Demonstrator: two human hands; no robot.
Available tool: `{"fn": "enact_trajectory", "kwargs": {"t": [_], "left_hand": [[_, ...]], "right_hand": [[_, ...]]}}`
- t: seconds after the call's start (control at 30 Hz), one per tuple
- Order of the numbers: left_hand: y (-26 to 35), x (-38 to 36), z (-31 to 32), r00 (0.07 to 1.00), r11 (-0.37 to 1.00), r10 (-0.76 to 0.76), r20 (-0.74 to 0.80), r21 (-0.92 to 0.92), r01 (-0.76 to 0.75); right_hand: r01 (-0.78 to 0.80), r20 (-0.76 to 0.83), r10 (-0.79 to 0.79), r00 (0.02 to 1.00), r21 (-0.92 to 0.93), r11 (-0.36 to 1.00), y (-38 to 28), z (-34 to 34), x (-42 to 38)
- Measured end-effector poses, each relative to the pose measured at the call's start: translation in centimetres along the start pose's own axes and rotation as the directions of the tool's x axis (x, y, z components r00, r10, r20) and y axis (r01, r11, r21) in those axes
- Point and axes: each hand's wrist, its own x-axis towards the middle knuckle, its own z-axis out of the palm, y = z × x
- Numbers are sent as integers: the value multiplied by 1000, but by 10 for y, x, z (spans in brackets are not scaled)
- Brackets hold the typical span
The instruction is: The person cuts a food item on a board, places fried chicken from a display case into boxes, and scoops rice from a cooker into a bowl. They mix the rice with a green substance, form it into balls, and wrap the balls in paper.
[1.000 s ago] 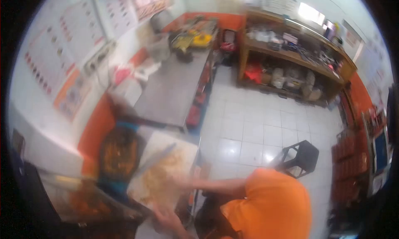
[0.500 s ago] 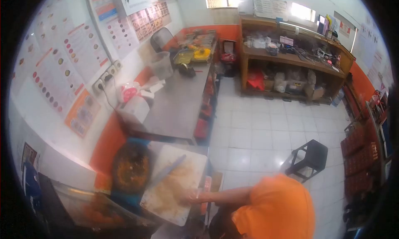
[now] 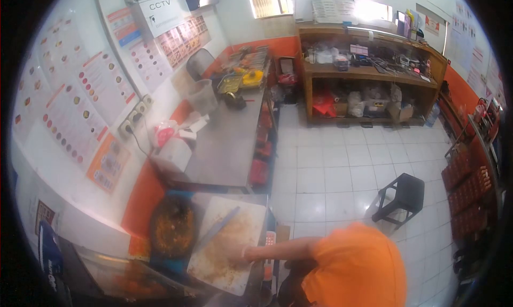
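Note:
From the lower right, my right arm in an orange sleeve reaches across to a white cutting board. My right hand rests on or just over the board's right side; it is blurred, and its fingers do not show clearly. A light band circles the wrist. Brown-orange residue is smeared over the board. A long knife lies diagonally on it, apart from the hand. Left of the board is a dark round pan with orange-brown bits inside. My left hand is out of view.
A steel table runs along the left wall, bearing a white box, a clear bin and yellow trays. A black stool stands on the tiled floor. Wooden shelving is at the back.
The view has tilted and shifted slightly, so the board and pan appear lower and further right. My right hand has moved a little over the board; the knife lies in the same place.

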Motion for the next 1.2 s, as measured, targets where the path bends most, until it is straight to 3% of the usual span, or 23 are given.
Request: {"fn": "enact_trajectory", "kwargs": {"t": [0.07, 0.17, 0.27, 0.47, 0.57, 0.63, 0.7, 0.77, 0.8, 0.87, 0.9, 0.93, 0.97, 1.03, 1.07, 1.13, 1.2], "left_hand": [[1, 4, 0, 1000, 1000, 2, 6, 8, -2], [2, 8, 3, 1000, 1000, 5, 14, 13, -5], [1, 12, 5, 1000, 1000, 5, 11, 23, -5], [-5, 14, 9, 1000, 999, -3, -3, 33, 4], [-14, 17, 7, 1000, 999, -13, -21, 43, 14], [-20, 19, 7, 1000, 999, -5, -29, 42, 7], [-25, 18, 6, 999, 999, -10, -50, 50, 12], [-28, 18, 5, 996, 998, -19, -92, 60, 25], [-31, 16, 5, 993, 997, -26, -111, 68, 34], [-37, 13, 4, 985, 997, -51, -163, 56, 61], [-41, 11, 2, 979, 995, -72, -192, 50, 83], [-45, 10, 2, 969, 993, -95, -227, 42, 107], [-51, 4, 1, 958, 990, -124, -258, 35, 138], [-63, -8, 0, 925, 979, -184, -331, 21, 203], [-71, -17, 0, 902, 971, -217, -373, 14, 240], [-89, -43, 2, 839, 945, -296, -457, -12, 327], [-111, -78, 7, 746, 904, -382, -546, -51, 425]], "right_hand": [[17, 1, -17, 1000, -39, 999, 0, 1, 4], [-15, 93, 7, 996, 81, 997, -8, -15, 1], [-31, 85, 34, 996, -40, 999, 5, 45, 33], [32, -101, -31, 994, 8, 999, -2, 113, 48], [341, -239, -298, 924, 166, 925, -19, 101, 22], [201, 10, -203, 979, 109, 974, -14, 111, 46], [192, -174, -149, 973, 269, 944, -10, 94, 26], [166, -191, -75, 979, 526, 834, 13, 65, 31], [110, -143, -11, 990, 714, 691, 25, 47, 38], [-74, 66, 50, 997, 981, 180, 34, 20, 47], [-292, 299, 13, 954, 940, -174, 27, -24, 40], [-311, 316, -6, 949, 927, -210, 27, -45, 39], [-222, 216, -50, 975, 962, -158, 37, -22, 44], [-79, 78, -86, 993, 997, -12, 33, -12, 47], [-32, 41, -91, 995, 995, 95, 19, -44, 41], [-1, 15, -163, 986, 996, 88, -5, -69, 30], [-63, 24, -282, 959, 990, -130, -25, -68, 27]]}}
